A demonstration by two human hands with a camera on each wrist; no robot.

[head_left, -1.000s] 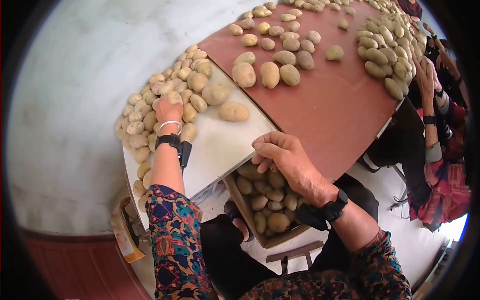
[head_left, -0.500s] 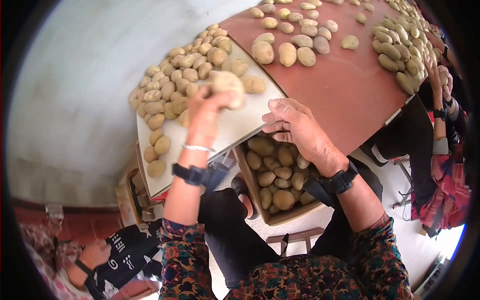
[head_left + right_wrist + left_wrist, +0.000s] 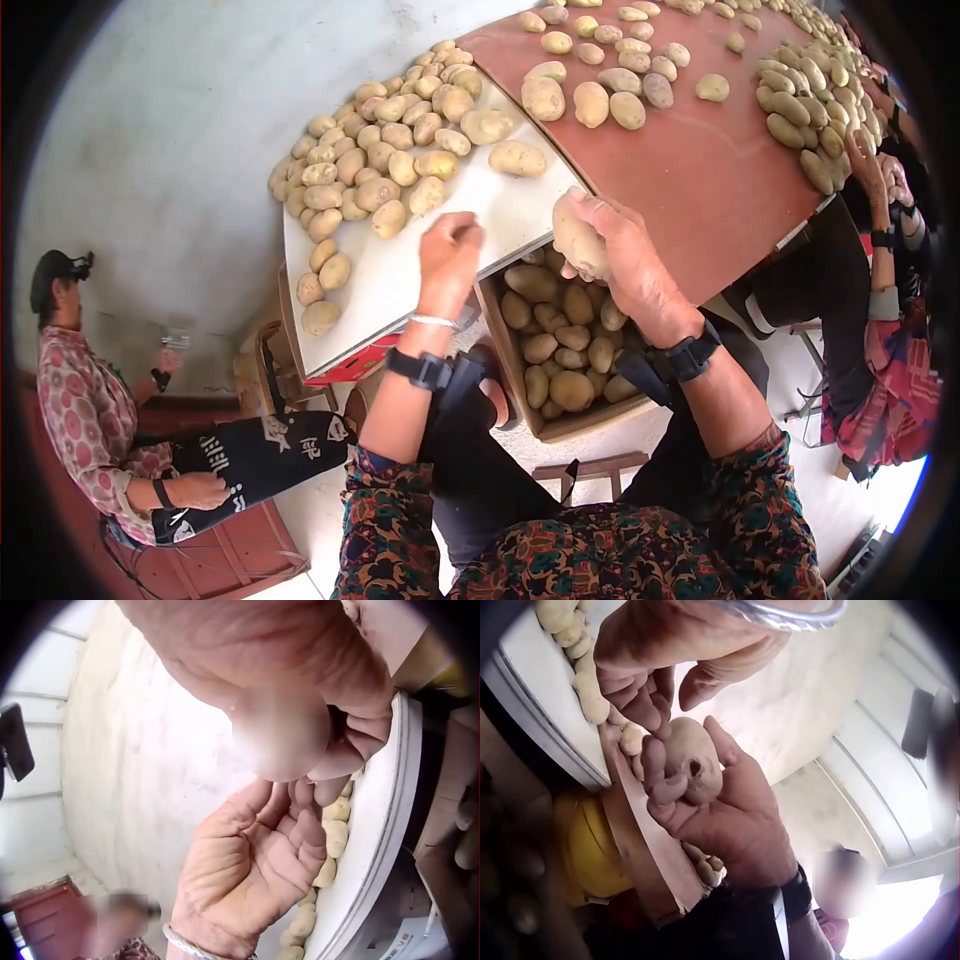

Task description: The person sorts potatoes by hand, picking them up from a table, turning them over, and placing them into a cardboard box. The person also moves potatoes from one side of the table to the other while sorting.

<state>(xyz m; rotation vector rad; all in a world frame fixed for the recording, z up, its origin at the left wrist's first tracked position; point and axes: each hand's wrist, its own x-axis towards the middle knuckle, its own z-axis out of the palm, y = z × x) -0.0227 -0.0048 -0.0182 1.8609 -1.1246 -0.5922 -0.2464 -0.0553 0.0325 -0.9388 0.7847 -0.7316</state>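
My right hand [image 3: 638, 265] grips a large potato [image 3: 577, 238] above the front edge of the white table [image 3: 400, 275]. In the left wrist view a dark hole shows in the side of this potato [image 3: 682, 742]. Its fingers and thumb curl round the potato from below. My left hand [image 3: 447, 262] is just left of it over the white table, holding nothing. The right wrist view shows the left palm [image 3: 259, 862] cupped, with loosely bent fingers whose tips are right at the potato. A heap of potatoes [image 3: 380, 160] covers the table's far left part.
Below the table edge stands a cardboard box [image 3: 540, 425] of potatoes. More potatoes [image 3: 590, 105] are spread on the adjoining red-brown table [image 3: 690, 215]. One person [image 3: 90, 420] sits at the left; another person's hands [image 3: 870, 170] are by the potato pile at the right.
My left hand has picked a potato from the heap and brought it right; it is now in my right hand, which was empty. The left hand has let go, and the view has shifted.
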